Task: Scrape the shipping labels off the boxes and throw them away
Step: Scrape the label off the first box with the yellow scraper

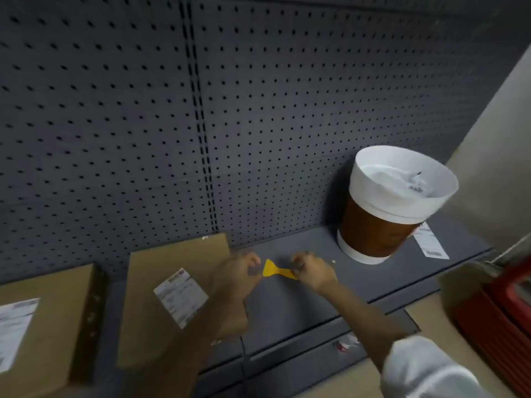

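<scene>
Two cardboard boxes lie on a dark grey shelf [287, 300]. The middle box [161, 317] carries a white shipping label [180, 295]. The left box [48, 326] has another label [14, 326] at the frame's edge. My right hand [311, 271] pinches the handle of a yellow scraper [274, 270] above the shelf. My left hand [242, 272] is curled right beside the scraper's wide blade; whether it touches the blade is blurred. A brown bin with a white liner [393, 202] stands at the back right.
A loose white label [431, 244] lies on the shelf to the right of the bin. A grey pegboard wall [172, 110] rises behind the shelf. Red crates [500, 320] stand at the lower right, beside a beige wall.
</scene>
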### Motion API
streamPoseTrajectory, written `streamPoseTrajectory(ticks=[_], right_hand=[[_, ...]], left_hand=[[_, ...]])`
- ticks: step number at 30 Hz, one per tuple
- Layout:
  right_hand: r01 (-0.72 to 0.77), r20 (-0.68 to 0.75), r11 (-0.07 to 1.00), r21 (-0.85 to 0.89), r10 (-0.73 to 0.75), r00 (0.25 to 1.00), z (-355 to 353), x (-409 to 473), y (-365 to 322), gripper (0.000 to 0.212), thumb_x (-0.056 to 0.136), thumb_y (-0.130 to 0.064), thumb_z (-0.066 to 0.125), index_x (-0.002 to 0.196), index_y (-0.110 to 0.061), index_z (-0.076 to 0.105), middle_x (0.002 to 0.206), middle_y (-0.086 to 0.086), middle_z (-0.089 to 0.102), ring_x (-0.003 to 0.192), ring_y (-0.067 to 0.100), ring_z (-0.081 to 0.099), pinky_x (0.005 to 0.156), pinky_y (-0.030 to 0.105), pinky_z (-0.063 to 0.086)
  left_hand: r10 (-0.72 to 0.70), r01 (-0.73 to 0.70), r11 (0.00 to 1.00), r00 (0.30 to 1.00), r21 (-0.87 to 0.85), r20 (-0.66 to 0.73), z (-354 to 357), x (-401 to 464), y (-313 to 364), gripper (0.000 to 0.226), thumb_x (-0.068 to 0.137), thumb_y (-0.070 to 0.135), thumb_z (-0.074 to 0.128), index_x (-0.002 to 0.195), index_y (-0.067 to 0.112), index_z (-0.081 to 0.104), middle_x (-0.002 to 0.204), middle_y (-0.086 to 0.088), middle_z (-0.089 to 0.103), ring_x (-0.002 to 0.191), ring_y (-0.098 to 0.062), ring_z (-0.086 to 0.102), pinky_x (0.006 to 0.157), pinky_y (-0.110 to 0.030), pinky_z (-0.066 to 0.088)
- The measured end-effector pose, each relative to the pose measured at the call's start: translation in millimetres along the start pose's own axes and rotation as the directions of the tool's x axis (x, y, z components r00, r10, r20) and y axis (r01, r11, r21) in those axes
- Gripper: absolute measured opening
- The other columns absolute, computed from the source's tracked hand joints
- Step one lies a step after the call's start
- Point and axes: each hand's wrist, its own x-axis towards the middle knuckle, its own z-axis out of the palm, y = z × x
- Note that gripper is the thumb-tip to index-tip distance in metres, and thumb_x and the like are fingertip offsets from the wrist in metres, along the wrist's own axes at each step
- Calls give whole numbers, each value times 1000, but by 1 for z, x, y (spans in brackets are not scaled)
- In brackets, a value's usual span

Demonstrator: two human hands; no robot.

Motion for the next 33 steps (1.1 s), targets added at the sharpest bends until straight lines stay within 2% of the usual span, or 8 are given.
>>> streamPoseTrajectory(ticks=[3, 10, 15, 21, 24, 27, 30, 33], right_hand=[[-48, 41, 999, 24, 47, 998, 19, 30, 13, 39, 94, -29, 54, 132, -22, 49, 138, 6, 50, 125, 27, 51, 99, 39, 45], [-22, 19, 999, -44, 23, 1000, 54, 66, 23, 50, 89, -36, 61, 133, -18, 48, 143, 6, 42, 132, 25, 42, 105, 34, 40], [-32, 9, 994, -109, 33, 999, 62, 74, 29, 38, 87, -30, 62, 122, -16, 56, 140, 8, 44, 130, 26, 43, 106, 30, 37], [-65, 1, 967, -247, 67, 998, 60, 66, 23, 40, 95, -26, 46, 129, -6, 40, 131, 16, 55, 121, 31, 53, 100, 37, 37], [-30, -1, 994, -103, 30, 1000, 50, 50, 12, 30, 96, -18, 44, 122, -7, 37, 118, 22, 61, 109, 39, 58, 85, 41, 44], [19, -112, 1000, 10, -18, 994, 30, 39, -7, 28, 93, -9, 44, 120, -11, 42, 119, 18, 61, 106, 40, 59, 80, 40, 45], [88, -188, 994, 58, -76, 979, 13, 29, -37, 26, 95, -14, 43, 121, -15, 46, 123, 12, 61, 107, 36, 59, 80, 38, 45], [162, -161, 987, 13, -158, 974, 5, 17, -67, 28, 96, -25, 46, 123, -21, 47, 127, 5, 60, 108, 30, 60, 81, 36, 47]], left_hand=[[-60, 63, 991, 998, -121, 26, 21, 22, -15, 9, 85, 13, 61, 91, 18, 58, 86, -5, 53, 86, -32, 56, 77, -43, 47], [-20, 18, 997, 999, 70, 31, 32, 43, -26, 20, 88, 26, 55, 107, 22, 59, 105, 0, 61, 98, -20, 57, 82, -39, 51], [10, -14, 997, 999, 81, 51, 29, 50, -30, 19, 87, 25, 55, 106, 23, 59, 107, 0, 62, 100, -19, 58, 83, -38, 52], [2, -4, 990, 1000, -138, -9, 27, 38, -26, 13, 88, 21, 58, 100, 24, 62, 96, 5, 61, 93, -14, 58, 86, -32, 50], [-38, 27, 985, 997, -169, -62, 8, 22, -25, 15, 87, 15, 59, 100, 19, 64, 95, 3, 64, 89, -15, 60, 84, -37, 52], [-28, 20, 995, 997, -103, -78, -24, 3, -27, 18, 87, 12, 57, 103, 15, 62, 96, -2, 65, 86, -21, 63, 77, -41, 52], [20, -18, 999, 999, 38, -49, -55, -9, -30, 20, 88, 5, 52, 105, 5, 60, 102, -13, 65, 91, -27, 62, 83, -41, 50], [-33, 33, 999, 998, 15, -47, -84, -17, -33, 22, 88, 7, 51, 107, 7, 61, 105, -13, 64, 96, -27, 60, 90, -42, 49]])
